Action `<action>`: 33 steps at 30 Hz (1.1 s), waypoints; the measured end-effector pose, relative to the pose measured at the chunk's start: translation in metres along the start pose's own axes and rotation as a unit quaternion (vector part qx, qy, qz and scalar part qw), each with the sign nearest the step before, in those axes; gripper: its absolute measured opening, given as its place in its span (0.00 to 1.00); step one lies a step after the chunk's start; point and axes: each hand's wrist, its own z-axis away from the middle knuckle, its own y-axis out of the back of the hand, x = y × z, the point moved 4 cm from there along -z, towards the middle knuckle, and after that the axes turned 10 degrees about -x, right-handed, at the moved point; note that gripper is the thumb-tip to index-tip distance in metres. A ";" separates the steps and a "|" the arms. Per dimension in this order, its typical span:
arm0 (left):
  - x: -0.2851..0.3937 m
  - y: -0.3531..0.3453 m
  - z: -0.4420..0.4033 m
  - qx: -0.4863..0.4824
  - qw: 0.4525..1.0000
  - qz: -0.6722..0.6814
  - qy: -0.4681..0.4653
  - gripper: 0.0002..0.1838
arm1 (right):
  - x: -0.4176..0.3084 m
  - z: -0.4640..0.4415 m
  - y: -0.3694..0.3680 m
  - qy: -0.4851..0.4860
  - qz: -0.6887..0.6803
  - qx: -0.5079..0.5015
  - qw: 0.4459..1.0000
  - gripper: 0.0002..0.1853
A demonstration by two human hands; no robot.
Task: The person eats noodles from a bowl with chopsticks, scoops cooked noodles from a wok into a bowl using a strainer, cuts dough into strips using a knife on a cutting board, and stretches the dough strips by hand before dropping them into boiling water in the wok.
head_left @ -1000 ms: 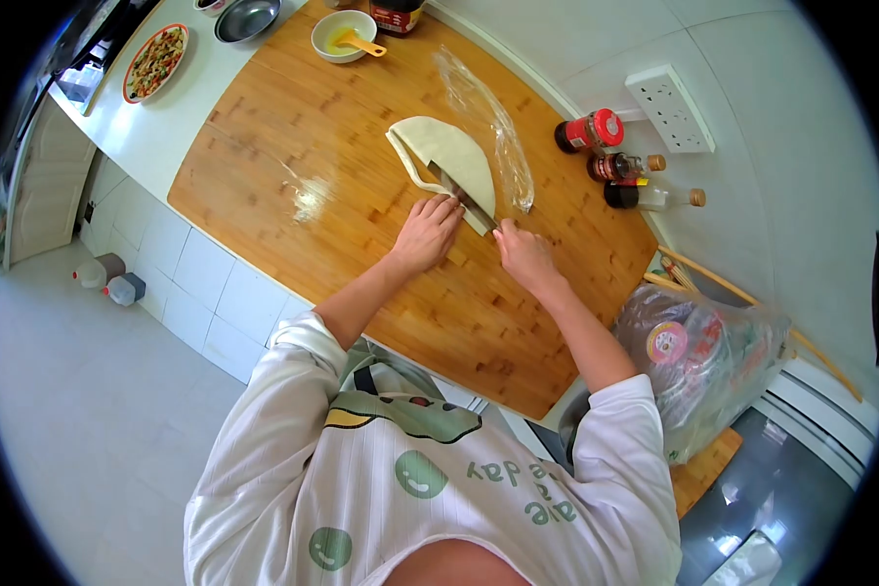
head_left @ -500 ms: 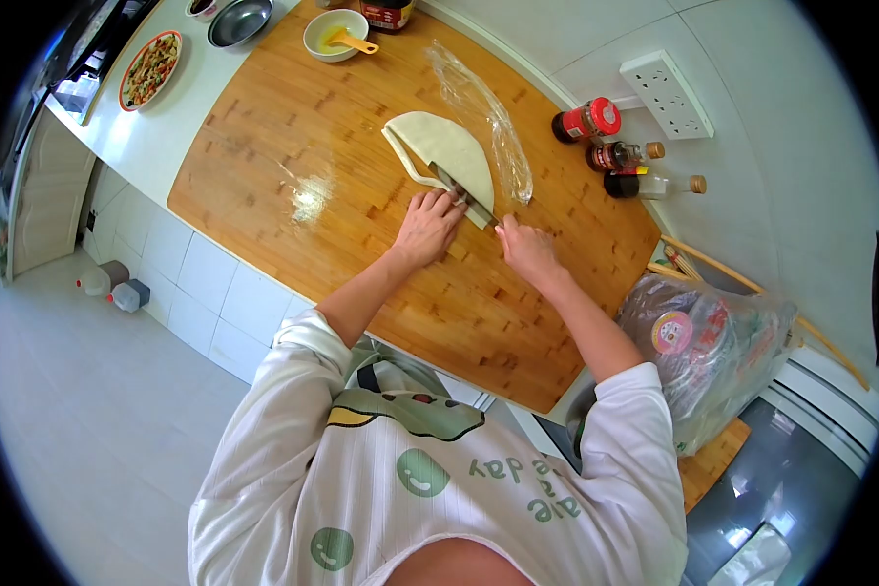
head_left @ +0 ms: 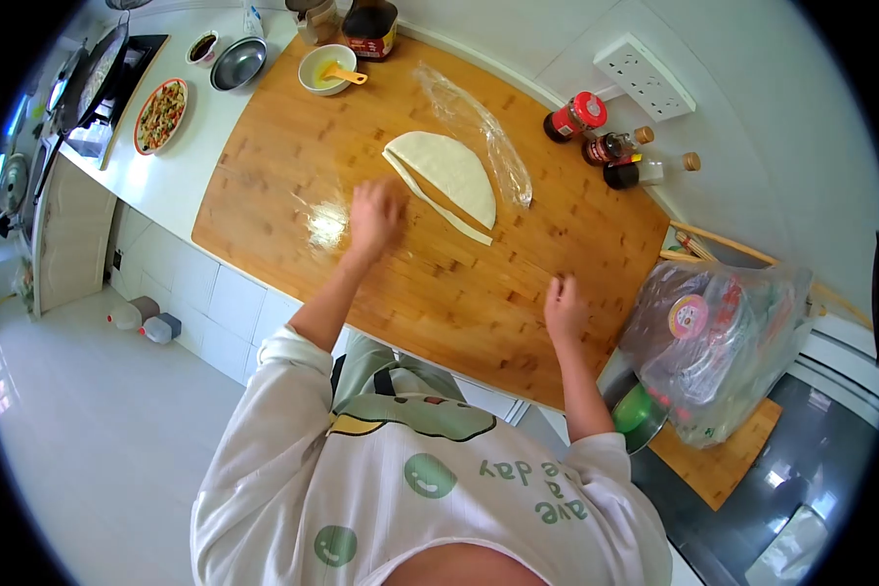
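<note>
Where it splits, the pale dough [head_left: 446, 176] gapes.

On the board [head_left: 439, 303] lies a half-round of dough [head_left: 449, 171], a thin strip [head_left: 473, 230] along its straight edge and crumpled film [head_left: 495, 146] beside its curve. The left hand [head_left: 376, 217], blurred, is near the dough's left end; the right hand [head_left: 565, 311], fingers bunched, is well apart from it. A bowl [head_left: 306, 72] with an orange-handled utensil [head_left: 350, 75] stands near the far left corner.

Left hand [head_left: 375, 217] blurred, right hand [head_left: 565, 310] apparently curled
</note>
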 end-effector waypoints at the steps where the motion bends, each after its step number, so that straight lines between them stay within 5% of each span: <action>1: -0.013 0.005 -0.013 0.014 0.998 -0.039 0.047 0.19 | 0.013 0.008 0.007 -0.104 0.010 -0.009 0.994 0.13; 4: -0.034 0.013 -0.057 0.001 0.996 -0.005 0.085 0.20 | 0.085 0.025 -0.010 -0.173 0.026 0.061 0.983 0.18; 8: -0.020 0.021 -0.082 -0.075 0.991 0.024 0.104 0.18 | 0.097 0.042 -0.005 -0.302 0.043 0.017 0.952 0.22; 14: -0.024 0.012 -0.095 -0.155 0.965 0.019 0.210 0.16 | 0.083 0.057 -0.024 -0.264 0.002 0.089 0.960 0.23; 16: -0.025 0.012 -0.097 -0.183 0.947 0.008 0.265 0.15 | 0.062 0.051 -0.025 -0.239 0.147 0.106 0.954 0.20; 20: -0.016 0.026 -0.094 -0.201 0.946 0.026 0.254 0.15 | -0.011 0.007 -0.085 -0.038 -0.072 0.098 0.992 0.16; 23: -0.009 0.041 -0.089 -0.191 0.956 -0.004 0.224 0.13 | -0.072 -0.029 -0.097 -0.046 -0.111 0.059 0.991 0.14; 24: -0.005 0.045 -0.084 -0.206 0.945 0.127 0.218 0.10 | -0.086 -0.037 -0.095 -0.082 -0.098 0.027 0.991 0.13; 26: -0.011 0.048 -0.080 -0.217 0.920 0.254 0.204 0.07 | -0.100 -0.044 -0.097 -0.118 -0.087 -0.003 0.989 0.11; 28: -0.035 0.024 -0.073 -0.201 0.718 0.629 0.222 0.03 | -0.107 -0.047 -0.098 -0.093 -0.053 -0.011 0.994 0.10; 29: -0.043 0.022 -0.071 -0.200 0.718 0.630 0.220 0.03 | -0.105 -0.048 -0.107 -0.091 -0.052 -0.009 0.994 0.10; 31: -0.053 0.020 -0.063 -0.195 0.648 0.701 0.225 0.05 | -0.091 -0.048 -0.133 -0.091 -0.318 0.050 0.942 0.06; 32: -0.052 0.023 -0.059 -0.193 0.647 0.703 0.224 0.05 | -0.100 -0.047 -0.128 -0.088 -0.317 0.050 0.943 0.06; 33: -0.050 0.026 -0.053 -0.183 0.641 0.702 0.249 0.06 | -0.112 -0.045 -0.119 -0.132 -0.522 0.069 0.840 0.05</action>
